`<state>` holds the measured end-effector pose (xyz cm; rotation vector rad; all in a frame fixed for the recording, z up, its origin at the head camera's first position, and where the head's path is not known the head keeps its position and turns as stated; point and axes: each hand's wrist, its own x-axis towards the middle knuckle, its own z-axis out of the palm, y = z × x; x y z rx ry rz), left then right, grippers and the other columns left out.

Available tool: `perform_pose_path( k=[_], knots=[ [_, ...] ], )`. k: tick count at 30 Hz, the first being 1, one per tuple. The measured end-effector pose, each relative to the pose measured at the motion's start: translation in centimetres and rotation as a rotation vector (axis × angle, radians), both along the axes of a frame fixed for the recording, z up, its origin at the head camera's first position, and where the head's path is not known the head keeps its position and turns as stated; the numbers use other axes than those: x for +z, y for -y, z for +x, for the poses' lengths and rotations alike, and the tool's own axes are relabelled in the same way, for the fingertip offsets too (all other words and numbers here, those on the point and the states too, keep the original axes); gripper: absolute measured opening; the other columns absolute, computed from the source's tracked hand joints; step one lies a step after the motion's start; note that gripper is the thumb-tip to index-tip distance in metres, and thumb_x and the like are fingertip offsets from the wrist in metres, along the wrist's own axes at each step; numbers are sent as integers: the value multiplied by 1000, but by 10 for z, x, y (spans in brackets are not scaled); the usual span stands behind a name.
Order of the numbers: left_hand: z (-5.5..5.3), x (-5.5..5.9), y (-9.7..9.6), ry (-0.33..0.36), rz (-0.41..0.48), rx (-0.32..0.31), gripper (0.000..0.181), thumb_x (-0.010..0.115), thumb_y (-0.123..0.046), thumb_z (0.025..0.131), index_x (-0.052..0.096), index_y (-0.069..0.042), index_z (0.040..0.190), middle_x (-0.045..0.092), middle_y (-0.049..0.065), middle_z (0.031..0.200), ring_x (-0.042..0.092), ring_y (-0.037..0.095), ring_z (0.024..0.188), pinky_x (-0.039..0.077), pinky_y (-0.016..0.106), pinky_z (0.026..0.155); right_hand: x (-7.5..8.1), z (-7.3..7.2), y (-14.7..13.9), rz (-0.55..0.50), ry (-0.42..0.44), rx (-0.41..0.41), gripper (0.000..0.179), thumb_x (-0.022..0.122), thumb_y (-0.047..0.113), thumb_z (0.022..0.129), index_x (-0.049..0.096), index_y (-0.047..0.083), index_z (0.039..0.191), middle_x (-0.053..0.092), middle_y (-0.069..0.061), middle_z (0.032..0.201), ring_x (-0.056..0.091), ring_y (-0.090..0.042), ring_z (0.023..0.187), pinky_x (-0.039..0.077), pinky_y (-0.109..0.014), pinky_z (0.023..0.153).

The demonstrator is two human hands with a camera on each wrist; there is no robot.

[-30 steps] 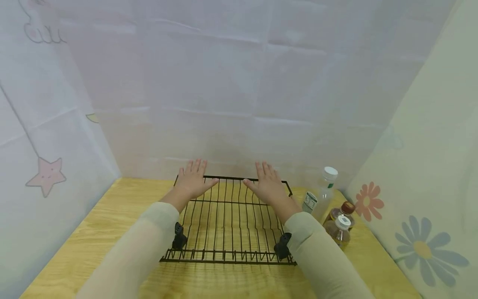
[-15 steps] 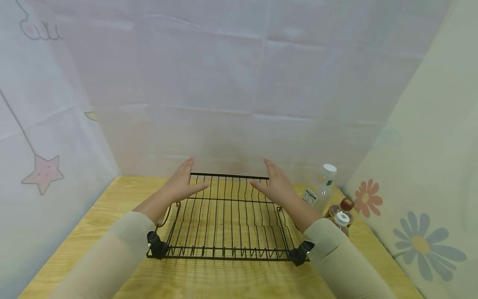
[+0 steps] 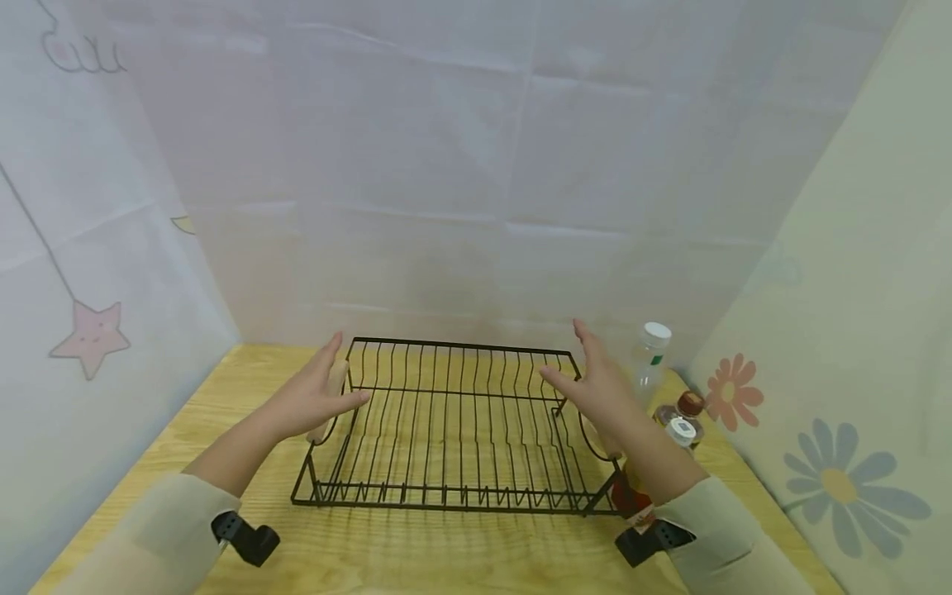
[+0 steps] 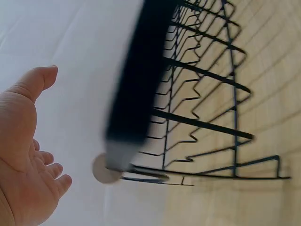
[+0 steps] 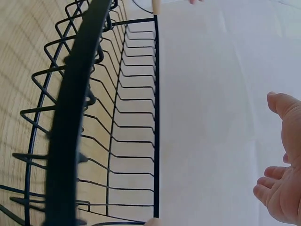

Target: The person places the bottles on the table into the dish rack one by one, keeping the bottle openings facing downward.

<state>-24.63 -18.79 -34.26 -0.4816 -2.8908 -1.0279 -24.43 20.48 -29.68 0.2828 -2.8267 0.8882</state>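
Observation:
A black wire dish rack point(image 3: 461, 345) stands on the table, with a pale wooden handle point(image 3: 338, 378) at its left side and another point(image 3: 601, 438) at its right. Beside the left handle hovers my left hand point(image 3: 308, 398), thumb stretched toward the rack, holding nothing. My right hand point(image 3: 598, 387) is held up over the rack's right side, thumb and fingers spread apart. In the left wrist view the palm point(image 4: 28, 155) is bare and apart from the rack wires point(image 4: 207, 125). Likewise, the right wrist view shows an unfilled hand point(image 5: 284, 188) away from the rack's bar point(image 5: 156, 117).
To the right stand a clear bottle point(image 3: 653, 359) with a white cap, a bottle with a brown-red cap point(image 3: 690, 403) and one with a white cap point(image 3: 681, 430). A red-labelled item point(image 3: 630, 496) is partly behind the right forearm. Printed cloth walls point(image 3: 446, 207) enclose the table.
Both hands have moved apart and outward from above the rack's back bar to its two sides. The handles and the red-labelled item have come into view. The rack looks unmoved.

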Motion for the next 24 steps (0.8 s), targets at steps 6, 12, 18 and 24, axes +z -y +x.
perform_pose_path(
  k=[6, 12, 18, 24],
  knots=[
    [19, -23, 9, -8, 21, 10, 100, 55, -57, 73, -14, -24, 137, -3, 13, 146, 7, 41, 131, 15, 64, 98, -1, 17, -16, -51, -46, -11, 86, 51, 58, 75, -2, 32, 138, 12, -5, 146, 21, -36, 129, 29, -60, 95],
    [33, -43, 12, -22, 59, 6, 100, 59, -52, 73, -11, -24, 138, -1, 16, 146, 10, 44, 129, 16, 65, 96, -3, 36, -28, -100, -59, -29, 84, 52, 56, 75, -1, 36, 137, 12, 0, 146, 20, -35, 130, 30, -61, 93],
    [45, -55, 11, -18, 114, 4, 98, 61, -45, 75, -11, -23, 138, 0, 19, 145, 12, 46, 127, 18, 68, 92, -8, 56, -39, -161, -98, -60, 82, 56, 47, 78, 2, 35, 137, 15, -1, 145, 22, -37, 129, 29, -61, 92],
    [56, -60, 7, -11, 130, 26, 99, 62, -43, 75, -10, -22, 139, 1, 20, 145, 15, 48, 125, 19, 72, 87, -16, 72, -51, -237, -158, -99, 77, 60, 34, 80, 9, 30, 138, 21, -6, 144, 25, -36, 127, 32, -58, 92]
  ],
)
